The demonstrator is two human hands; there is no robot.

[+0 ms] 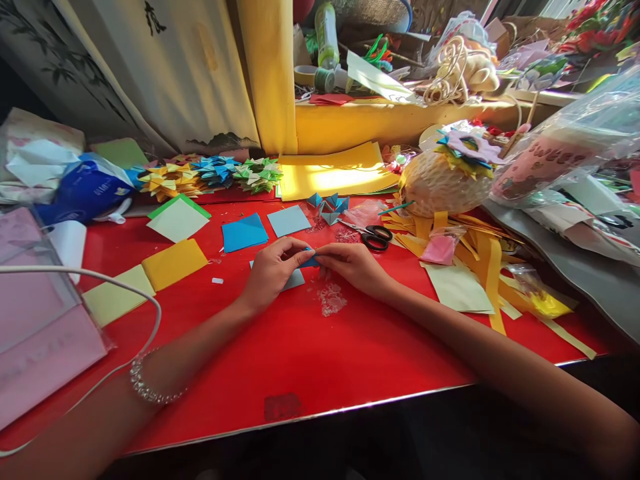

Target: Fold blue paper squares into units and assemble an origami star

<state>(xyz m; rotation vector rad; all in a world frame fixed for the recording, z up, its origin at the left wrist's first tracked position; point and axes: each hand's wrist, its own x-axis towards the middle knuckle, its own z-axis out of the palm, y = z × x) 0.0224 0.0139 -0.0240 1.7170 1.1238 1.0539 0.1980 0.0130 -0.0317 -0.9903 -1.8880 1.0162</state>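
Both of my hands meet over the middle of the red table (300, 353). My left hand (274, 268) and my right hand (353, 264) pinch a small folded piece of blue paper (310, 260) between their fingertips. A pale blue square (295, 279) lies under my left hand. Two more blue paper squares (244, 233) (289, 221) lie just beyond. Small folded blue pieces (330, 207) sit further back. Scissors with black handles (373, 235) lie close to my right hand.
Yellow, white and green paper squares (174, 263) lie at the left. Folded paper stars (215, 173) line the back. Yellow strips (487, 267) and a netted ball (447, 183) are at the right. A white cable (125, 293) crosses a pink box (35, 320). Clutter fills the yellow shelf (400, 120).
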